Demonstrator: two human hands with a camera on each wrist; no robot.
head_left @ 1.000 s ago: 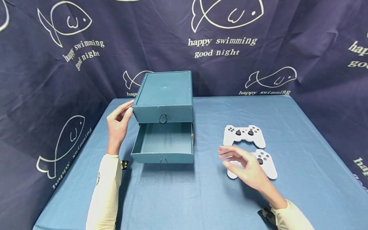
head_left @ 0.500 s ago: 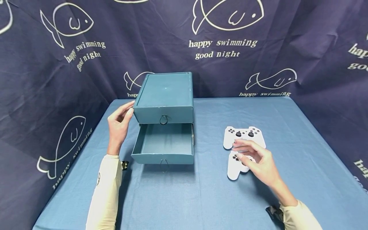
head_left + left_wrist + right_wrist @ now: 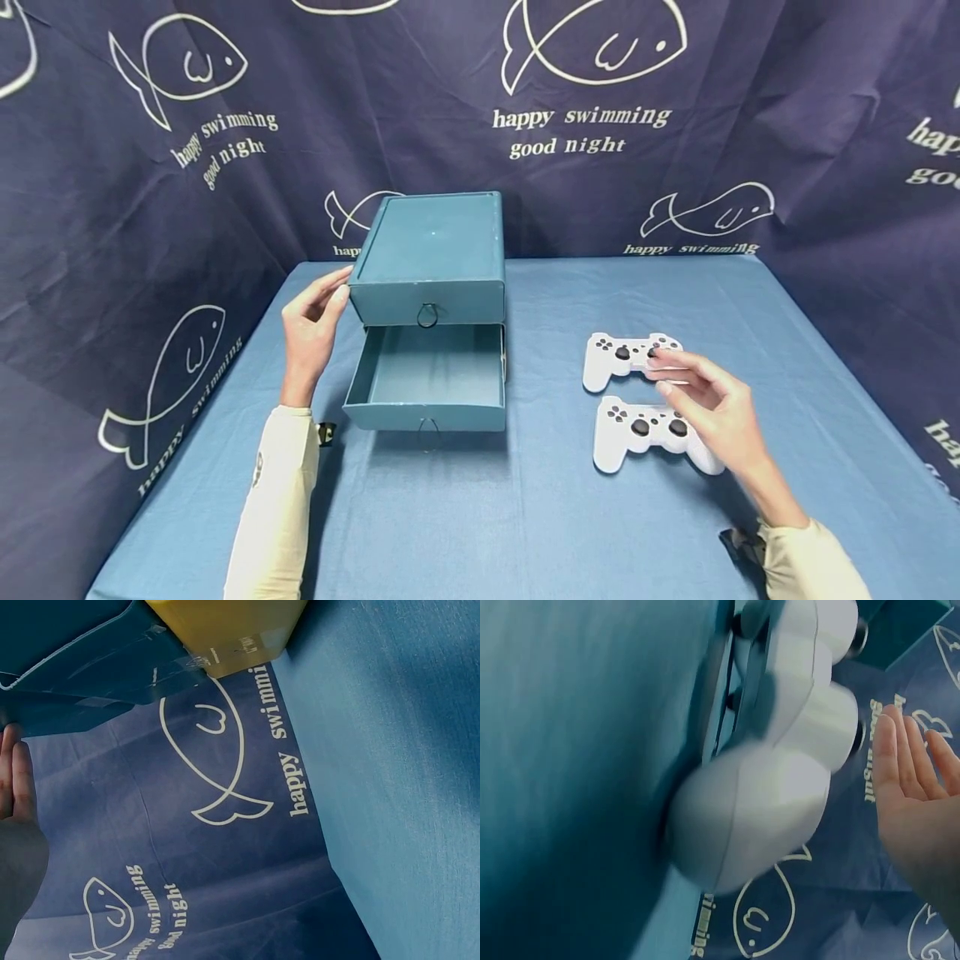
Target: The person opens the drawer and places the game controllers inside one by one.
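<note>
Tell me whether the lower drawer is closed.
No, the lower drawer is pulled out, with its inside floor in plain sight.

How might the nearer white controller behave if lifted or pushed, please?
The nearer white controller looks moulded from hard plastic, so probably stiff. Its smooth shell may feel slippery. Lying flat on the blue cloth, it seems unlikely to roll.
</note>
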